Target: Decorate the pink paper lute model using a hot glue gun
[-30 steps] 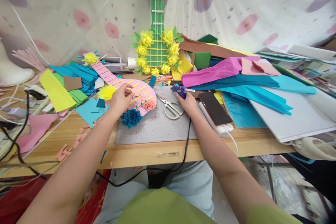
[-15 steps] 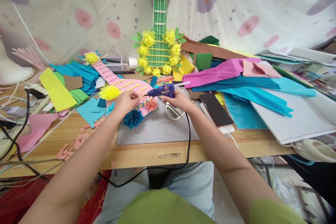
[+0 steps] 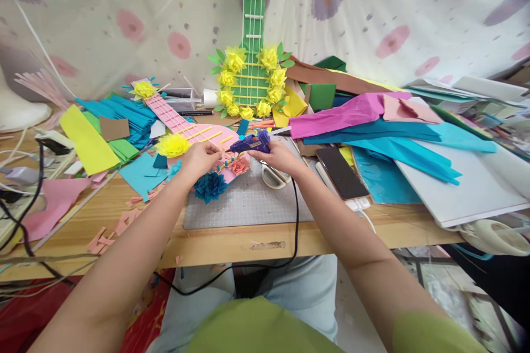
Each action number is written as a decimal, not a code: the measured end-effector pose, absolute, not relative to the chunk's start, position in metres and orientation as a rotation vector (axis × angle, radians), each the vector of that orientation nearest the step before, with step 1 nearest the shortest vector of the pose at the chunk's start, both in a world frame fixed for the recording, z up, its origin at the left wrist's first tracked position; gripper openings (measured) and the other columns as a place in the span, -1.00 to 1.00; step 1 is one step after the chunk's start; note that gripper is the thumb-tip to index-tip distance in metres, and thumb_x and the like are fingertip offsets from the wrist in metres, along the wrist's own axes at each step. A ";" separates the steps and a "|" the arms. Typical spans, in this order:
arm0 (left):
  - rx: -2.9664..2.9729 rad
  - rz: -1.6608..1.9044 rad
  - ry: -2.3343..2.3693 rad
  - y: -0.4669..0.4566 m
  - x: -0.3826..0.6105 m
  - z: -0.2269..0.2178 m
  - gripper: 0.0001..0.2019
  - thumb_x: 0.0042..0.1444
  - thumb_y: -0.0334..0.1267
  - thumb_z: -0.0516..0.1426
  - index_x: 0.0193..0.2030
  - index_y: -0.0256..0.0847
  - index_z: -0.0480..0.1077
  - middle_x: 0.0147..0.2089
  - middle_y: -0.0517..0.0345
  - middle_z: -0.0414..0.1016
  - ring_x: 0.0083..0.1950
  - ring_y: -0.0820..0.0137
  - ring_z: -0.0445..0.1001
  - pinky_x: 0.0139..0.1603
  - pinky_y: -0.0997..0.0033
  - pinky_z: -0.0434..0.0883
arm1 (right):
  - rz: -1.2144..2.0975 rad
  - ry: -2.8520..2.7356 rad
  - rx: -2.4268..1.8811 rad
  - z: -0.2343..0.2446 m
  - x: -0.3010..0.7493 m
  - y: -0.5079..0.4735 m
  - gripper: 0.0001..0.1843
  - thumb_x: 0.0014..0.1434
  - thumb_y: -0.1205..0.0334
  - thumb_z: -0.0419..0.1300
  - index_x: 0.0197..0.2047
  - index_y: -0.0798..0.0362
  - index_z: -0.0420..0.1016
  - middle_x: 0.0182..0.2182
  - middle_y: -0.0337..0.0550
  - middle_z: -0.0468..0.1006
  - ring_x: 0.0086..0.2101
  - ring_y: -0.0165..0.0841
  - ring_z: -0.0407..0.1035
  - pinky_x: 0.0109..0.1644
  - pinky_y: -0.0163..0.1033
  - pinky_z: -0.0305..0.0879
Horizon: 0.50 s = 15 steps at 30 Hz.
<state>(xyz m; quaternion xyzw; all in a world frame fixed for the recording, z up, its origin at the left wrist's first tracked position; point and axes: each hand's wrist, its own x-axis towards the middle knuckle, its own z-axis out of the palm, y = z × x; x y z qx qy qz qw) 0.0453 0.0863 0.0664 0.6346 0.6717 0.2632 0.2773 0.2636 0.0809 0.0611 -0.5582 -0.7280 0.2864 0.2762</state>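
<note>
My right hand (image 3: 277, 155) is wrapped round a blue glue gun (image 3: 252, 143), whose nozzle points left at the fingertips of my left hand (image 3: 202, 159). A white glue stick (image 3: 280, 130) sticks out of the gun's back end. My left hand is closed in a pinch over a pink paper guitar (image 3: 165, 112); what is between its fingers is too small to make out. On the guitar are a yellow paper flower (image 3: 173, 145), a dark blue paper flower (image 3: 210, 187) and a coral paper flower (image 3: 239, 165).
Below the guitar lies a grey cutting mat (image 3: 248, 209). Scissors (image 3: 273, 178) and a phone (image 3: 342, 173) rest to the right. A green paper guitar (image 3: 252, 88) with yellow flowers stands behind. Coloured paper sheets (image 3: 89, 139) cover both sides. The gun's black cord (image 3: 297, 220) hangs over the table edge.
The glue gun has shifted slightly left, its nozzle closer to my left fingertips. My left hand has barely moved and stays pinched.
</note>
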 end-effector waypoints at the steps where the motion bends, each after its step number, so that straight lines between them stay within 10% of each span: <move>1: 1.703 0.704 1.807 0.087 0.045 0.065 -0.88 -0.14 -0.19 0.17 -0.48 -0.17 0.48 -0.50 0.18 0.52 -0.49 0.39 0.41 -0.49 0.44 0.26 | 0.768 -1.959 -1.491 0.061 0.264 0.081 -0.47 0.00 -0.25 0.15 -0.25 0.07 0.53 -0.40 -0.15 0.54 -0.31 -0.28 0.41 -0.21 -0.25 0.28; 15: 1.763 0.665 1.855 0.090 0.045 0.065 -0.90 -0.17 -0.25 0.16 -0.49 -0.17 0.49 -0.47 0.16 0.55 -0.45 0.37 0.45 -0.48 0.44 0.27 | 0.738 -1.972 -1.472 0.062 0.262 0.083 -0.51 0.05 -0.18 0.15 -0.14 0.03 0.55 -0.28 -0.12 0.59 -0.20 -0.23 0.44 -0.12 -0.20 0.31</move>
